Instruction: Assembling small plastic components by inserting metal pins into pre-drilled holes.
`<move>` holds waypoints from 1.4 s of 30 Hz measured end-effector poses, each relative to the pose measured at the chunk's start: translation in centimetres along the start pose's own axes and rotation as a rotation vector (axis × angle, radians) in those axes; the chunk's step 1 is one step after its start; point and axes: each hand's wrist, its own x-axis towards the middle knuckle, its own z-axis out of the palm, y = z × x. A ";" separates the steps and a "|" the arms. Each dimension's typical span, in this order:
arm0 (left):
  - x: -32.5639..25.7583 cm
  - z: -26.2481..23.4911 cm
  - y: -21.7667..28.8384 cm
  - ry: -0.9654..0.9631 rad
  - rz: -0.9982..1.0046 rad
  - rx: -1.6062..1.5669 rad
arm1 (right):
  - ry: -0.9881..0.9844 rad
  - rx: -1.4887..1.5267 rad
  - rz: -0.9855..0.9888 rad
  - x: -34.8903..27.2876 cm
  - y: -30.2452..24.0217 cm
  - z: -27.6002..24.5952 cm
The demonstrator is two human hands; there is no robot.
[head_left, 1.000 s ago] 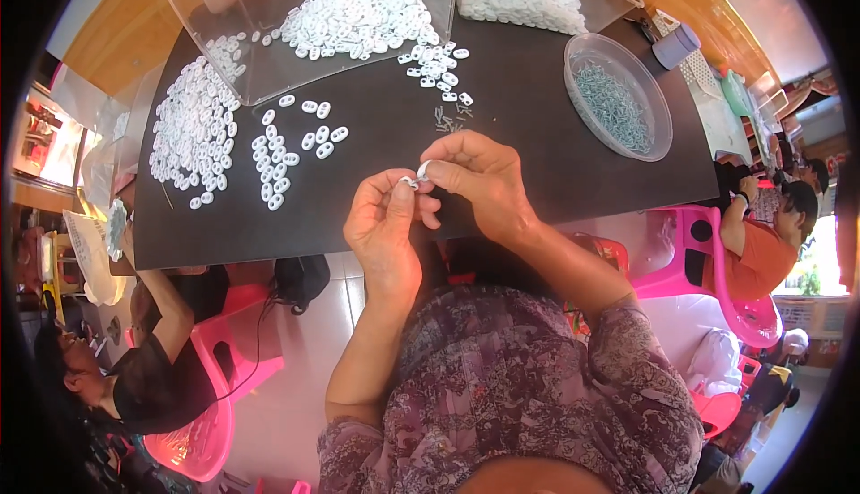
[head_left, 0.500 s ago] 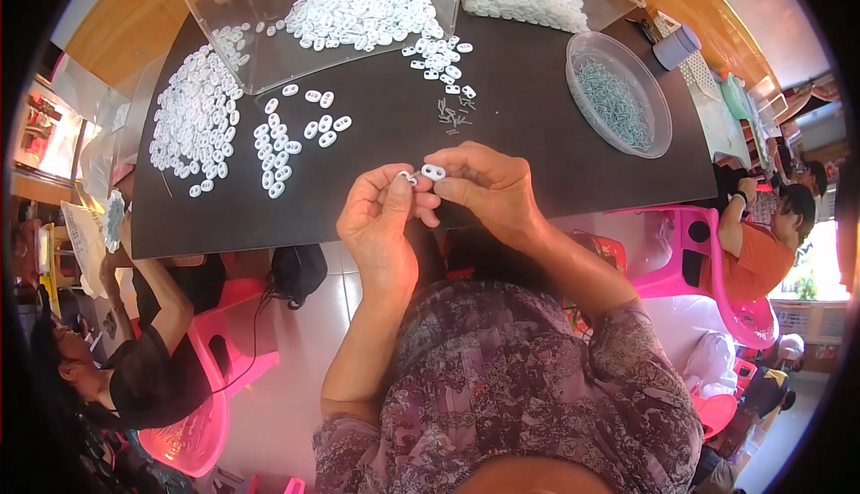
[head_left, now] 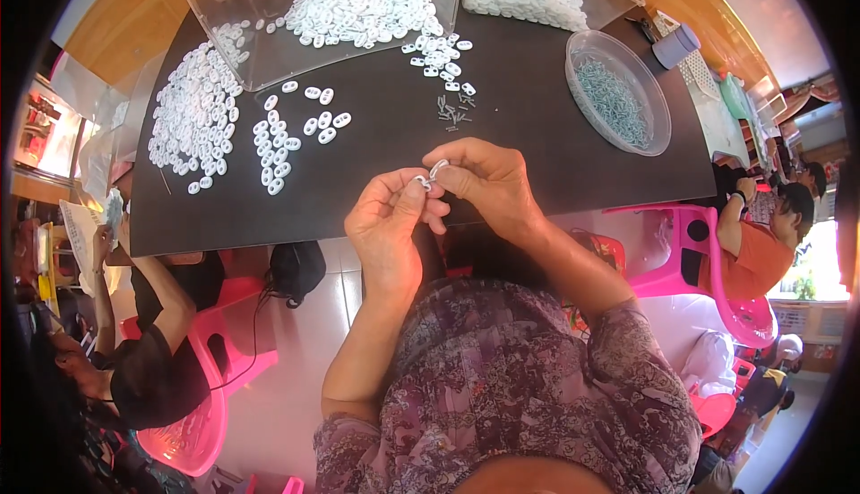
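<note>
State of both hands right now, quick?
Left hand: closed, pinching a small white part.
Right hand: closed, pinching a white oval piece between thumb and fingers.

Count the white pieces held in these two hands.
2: the left piece is in the left hand, the right piece in the right hand. Fingers partly cover them and may hide more.

Here on the table, a heap of pieces sits left, loose pins lie mid-table, and the dish holds more pins at right.
</note>
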 end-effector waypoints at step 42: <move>-0.5 -0.3 -0.3 0.106 0.046 0.158 | -0.003 0.042 0.061 0.1 0.5 -0.1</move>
